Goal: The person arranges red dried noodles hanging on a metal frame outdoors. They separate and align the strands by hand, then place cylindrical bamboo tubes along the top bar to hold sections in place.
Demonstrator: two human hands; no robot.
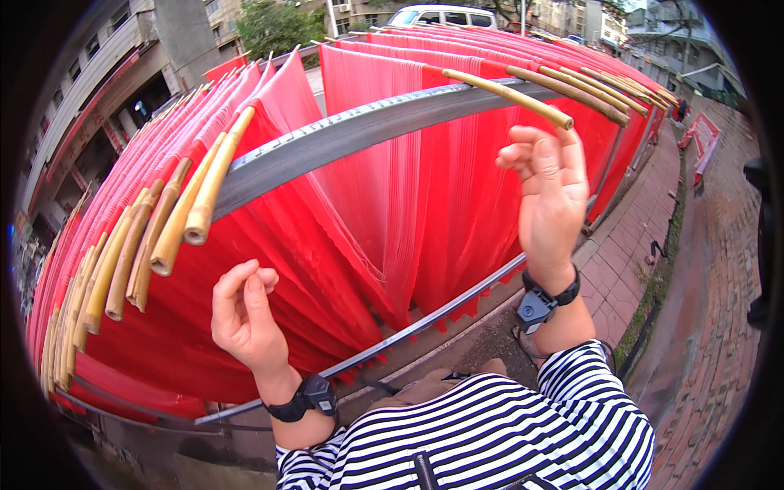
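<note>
Many red cloth sheets (pixel 482 188) hang from bamboo poles laid across a grey metal rail (pixel 327 135). My right hand (pixel 551 192) is raised just under the near end of one bamboo pole (pixel 510 96); a fingertip is at or very close to that end, and I cannot tell if it touches. Its fingers are loosely bent and apart, with nothing in the palm. Lower on the left, my left hand (pixel 245 314) is curled, thumb against the fingers, and no object shows in it. The closest pole on that side (pixel 219 180) ends above it, apart from the hand.
Several more bamboo poles (pixel 114 269) jut out in a row at the left, others (pixel 604 86) at the right. A lower metal bar (pixel 425 322) runs before the sheets. Paving (pixel 625 257) lies to the right. A white van (pixel 441 16) stands behind the rack.
</note>
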